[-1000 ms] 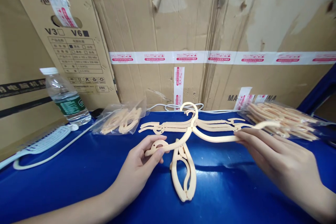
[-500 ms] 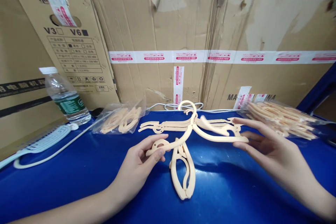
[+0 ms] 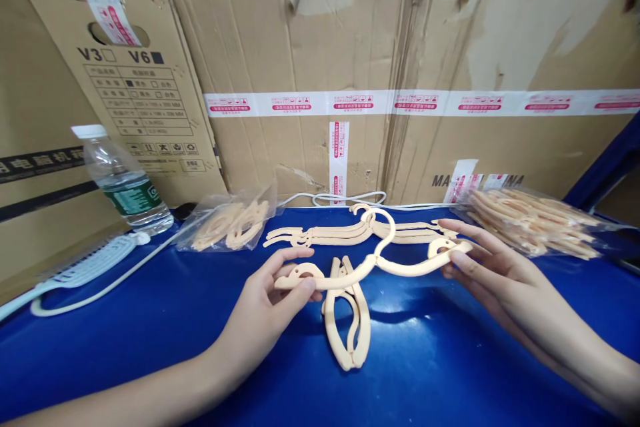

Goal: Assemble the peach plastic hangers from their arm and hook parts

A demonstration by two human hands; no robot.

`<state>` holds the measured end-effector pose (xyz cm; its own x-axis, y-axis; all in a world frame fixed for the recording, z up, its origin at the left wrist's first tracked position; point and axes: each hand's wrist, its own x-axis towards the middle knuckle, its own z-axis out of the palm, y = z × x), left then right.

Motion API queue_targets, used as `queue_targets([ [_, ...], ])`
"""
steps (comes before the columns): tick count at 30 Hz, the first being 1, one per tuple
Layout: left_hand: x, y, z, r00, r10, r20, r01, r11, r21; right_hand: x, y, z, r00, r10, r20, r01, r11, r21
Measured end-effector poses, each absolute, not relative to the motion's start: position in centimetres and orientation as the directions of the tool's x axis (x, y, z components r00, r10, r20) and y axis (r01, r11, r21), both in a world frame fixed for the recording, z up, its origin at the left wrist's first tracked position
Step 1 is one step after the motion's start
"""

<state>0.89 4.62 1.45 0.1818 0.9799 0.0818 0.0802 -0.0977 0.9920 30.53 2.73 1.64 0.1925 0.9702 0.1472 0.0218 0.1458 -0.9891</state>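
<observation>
A cream folding clothes hanger [image 3: 350, 275] is spread out in the air, its hook curving upward from the middle joint. My left hand [image 3: 273, 293] pinches its left arm tip between thumb and fingers. Its right arm tip is held by my right hand [image 3: 490, 267], thumb in front and fingers behind. Below it a folded hanger [image 3: 364, 327] lies on the blue table, its upper end partly behind the held one. Farther back, several unfolded hangers [image 3: 335, 235] lie together in a row.
Clear bags of folded hangers lie at back left [image 3: 245, 223] and back right [image 3: 530, 220]. A water bottle [image 3: 133, 197] and a pale blue hairbrush [image 3: 95, 260] are on the left. A white cable [image 3: 125, 280] crosses there. Cardboard boxes [image 3: 300, 40] stand behind the blue table [image 3: 430, 373].
The hanger's right arm, blurred before, is now level with its piece folded up, and my right thumb has moved onto it. The hook has tilted and shifted right. The left grip is kept.
</observation>
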Motion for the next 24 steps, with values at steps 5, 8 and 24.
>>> queue_targets([
  [5,0.81,4.73,1.22,0.182,0.981,0.073,0.013,-0.076,0.997,29.79,2.86,1.42,0.256,0.956,0.141,-0.147,0.183,-0.972],
  [8,0.69,4.93,1.01,0.160,0.984,0.084,-0.029,-0.080,0.996,29.79,3.05,1.23,0.289,0.946,0.146,-0.220,0.214,-0.952],
  [24,1.12,4.65,1.08,0.198,0.977,0.079,-0.115,-0.056,0.992,29.34,2.60,1.09,0.139,0.970,0.200,-0.103,0.215,-0.971],
])
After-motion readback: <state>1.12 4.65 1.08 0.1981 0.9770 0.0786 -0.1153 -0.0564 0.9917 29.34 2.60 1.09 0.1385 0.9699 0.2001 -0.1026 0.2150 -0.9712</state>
